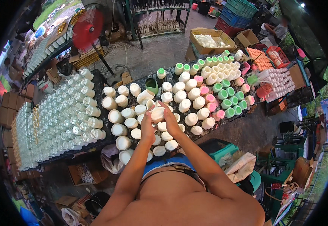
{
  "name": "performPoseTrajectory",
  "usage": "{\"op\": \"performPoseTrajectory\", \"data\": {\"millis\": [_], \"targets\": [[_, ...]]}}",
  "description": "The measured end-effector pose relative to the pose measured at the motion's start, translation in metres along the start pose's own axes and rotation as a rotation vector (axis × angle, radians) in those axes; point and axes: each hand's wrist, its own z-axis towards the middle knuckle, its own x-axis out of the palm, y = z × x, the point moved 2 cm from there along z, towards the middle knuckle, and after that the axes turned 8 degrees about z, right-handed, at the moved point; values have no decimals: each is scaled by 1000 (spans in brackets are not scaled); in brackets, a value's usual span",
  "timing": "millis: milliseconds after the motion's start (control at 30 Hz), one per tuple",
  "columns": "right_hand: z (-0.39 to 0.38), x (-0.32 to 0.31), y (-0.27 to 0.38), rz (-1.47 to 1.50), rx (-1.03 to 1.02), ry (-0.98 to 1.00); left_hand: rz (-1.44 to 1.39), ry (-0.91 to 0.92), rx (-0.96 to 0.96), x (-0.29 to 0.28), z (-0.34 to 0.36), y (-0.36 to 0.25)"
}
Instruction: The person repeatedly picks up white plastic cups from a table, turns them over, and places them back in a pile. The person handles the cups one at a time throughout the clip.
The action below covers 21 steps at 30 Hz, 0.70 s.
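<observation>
Between my two hands, above the table, is a cream-white, wax-like cylinder (157,114). My left hand (147,127) wraps its left side and my right hand (171,119) its right side, both with fingers closed around it. Rows of similar white cylinders (123,143) stand on the black-covered table all around my hands. A green container (151,86) sits just beyond, with a tipped white cylinder (145,96) in front of it. To the right stand several green-topped cylinders (230,101) and pink-topped ones (210,98).
Many clear glass jars (64,124) crowd the table at my left. A red fan (88,29) whirls behind it. Far right are a cardboard box (210,39) of white pieces, an orange pile (259,58) and stacked crates (239,13). Another person (279,29) sits there.
</observation>
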Motion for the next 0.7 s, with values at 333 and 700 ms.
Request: {"op": "performPoseTrajectory", "data": {"millis": [333,700], "targets": [[-10,-3,-30,181,129,-204,-265,-226,122,-12,22,20],[-1,0,-45,-123,-14,-453,-552,-207,-41,-21,44,46]]}}
